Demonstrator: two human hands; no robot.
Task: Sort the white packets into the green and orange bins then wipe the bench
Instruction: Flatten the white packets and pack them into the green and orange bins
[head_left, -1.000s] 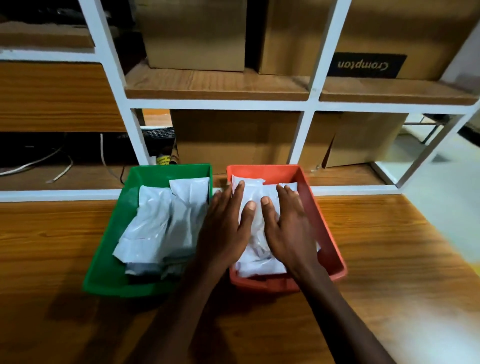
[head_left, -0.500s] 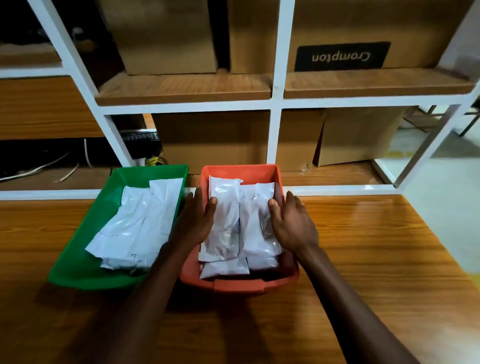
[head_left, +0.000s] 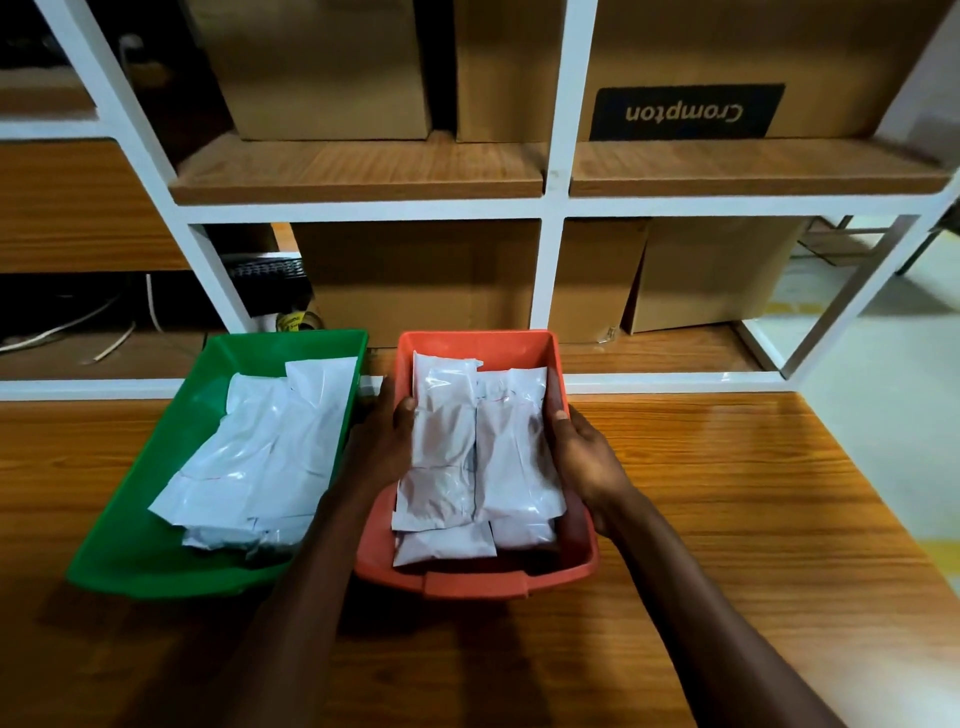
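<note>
Head view: both forearms reach in from below, and the left hand (head_left: 382, 441) clasps the orange bin's (head_left: 475, 582) left wall, thumb hooked inside against the white packets (head_left: 467, 457). The right hand (head_left: 584, 457) grips the right wall the same way. The packets lie stacked between the two thumbs. The outer fingers are hidden behind the walls. Left of the left hand's knuckles sits the green bin (head_left: 119, 545), its own packets (head_left: 260, 457) heaped inside, on the wooden bench (head_left: 753, 519).
</note>
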